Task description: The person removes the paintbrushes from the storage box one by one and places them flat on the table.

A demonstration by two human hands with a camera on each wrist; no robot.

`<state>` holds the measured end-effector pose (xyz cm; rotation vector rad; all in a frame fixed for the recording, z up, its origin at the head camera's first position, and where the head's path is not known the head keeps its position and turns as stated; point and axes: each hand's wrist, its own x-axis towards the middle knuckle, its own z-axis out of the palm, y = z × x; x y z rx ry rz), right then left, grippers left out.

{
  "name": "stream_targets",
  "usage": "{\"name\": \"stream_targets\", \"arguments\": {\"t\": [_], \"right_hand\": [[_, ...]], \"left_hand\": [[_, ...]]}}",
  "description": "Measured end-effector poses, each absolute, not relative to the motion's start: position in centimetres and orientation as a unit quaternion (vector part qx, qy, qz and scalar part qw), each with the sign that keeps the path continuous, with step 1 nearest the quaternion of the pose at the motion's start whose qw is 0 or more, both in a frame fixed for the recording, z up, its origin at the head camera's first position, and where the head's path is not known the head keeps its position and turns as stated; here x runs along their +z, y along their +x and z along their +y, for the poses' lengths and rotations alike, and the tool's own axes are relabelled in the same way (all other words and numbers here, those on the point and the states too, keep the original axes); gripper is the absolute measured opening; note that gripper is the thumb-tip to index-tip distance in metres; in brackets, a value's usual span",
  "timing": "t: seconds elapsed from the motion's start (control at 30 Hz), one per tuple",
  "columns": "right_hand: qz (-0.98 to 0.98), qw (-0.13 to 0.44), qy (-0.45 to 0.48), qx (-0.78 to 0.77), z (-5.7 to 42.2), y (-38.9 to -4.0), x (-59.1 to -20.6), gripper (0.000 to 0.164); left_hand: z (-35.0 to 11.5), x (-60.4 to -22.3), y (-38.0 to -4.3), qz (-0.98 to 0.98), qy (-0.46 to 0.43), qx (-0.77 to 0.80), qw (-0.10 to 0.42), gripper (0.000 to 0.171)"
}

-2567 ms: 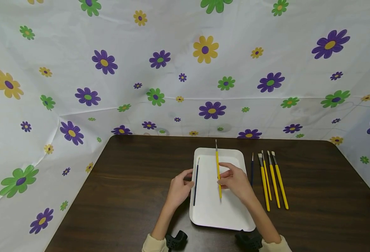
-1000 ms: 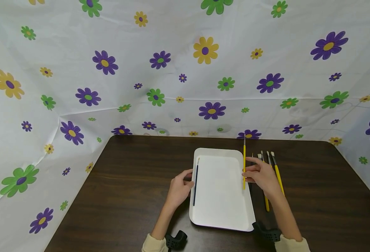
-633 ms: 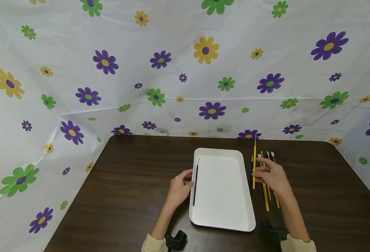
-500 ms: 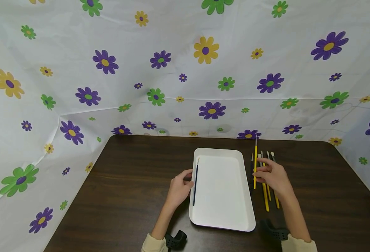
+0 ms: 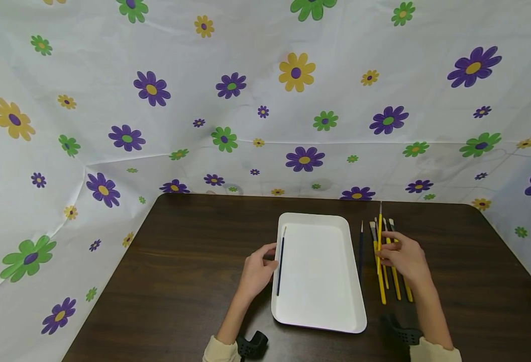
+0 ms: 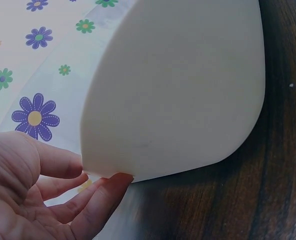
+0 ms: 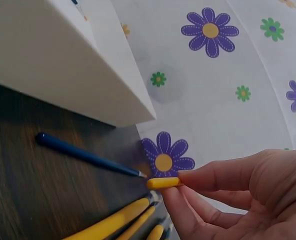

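Note:
My right hand (image 5: 406, 255) pinches a yellow paintbrush (image 5: 380, 229) by its handle, bristles pointing away, over a row of several yellow-handled paintbrushes (image 5: 383, 291) on the table. The right wrist view shows the butt of the held paintbrush (image 7: 163, 183) between thumb and fingers. On the left side of a white tray (image 5: 321, 281), my left hand (image 5: 257, 271) holds the rim between thumb and fingers. A thin dark blue paintbrush (image 5: 281, 261) lies inside the tray along its left wall. Another dark blue paintbrush (image 5: 361, 249) lies on the table just right of the tray.
The dark brown wooden table (image 5: 202, 251) has rounded far corners. Behind it and along its sides hangs a white flowered cloth (image 5: 247, 125). Black wrist mounts (image 5: 252, 346) sit near the front edge.
My right hand has carried the yellow paintbrush rightward, from above the tray past the dark blue paintbrush to the yellow ones. The left hand and tray have stayed nearly still.

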<state>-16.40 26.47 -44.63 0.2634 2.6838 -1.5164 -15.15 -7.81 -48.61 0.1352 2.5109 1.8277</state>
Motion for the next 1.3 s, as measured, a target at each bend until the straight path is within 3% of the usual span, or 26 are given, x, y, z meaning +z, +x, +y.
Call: {"name": "stream_targets", "arguments": {"t": [0.9, 1.3], "right_hand": [[0.917, 0.053, 0.091, -0.385, 28.3, -16.7, -45.6, 0.039], [0.929, 0.057, 0.097, -0.352, 28.1, -16.7, -45.7, 0.040]], "left_hand": [[-7.8, -48.6, -15.1, 0.800, 0.043, 0.599, 0.024, 0.042], [-7.8, -48.6, -15.1, 0.802, 0.048, 0.595, 0.022, 0.042]]}}
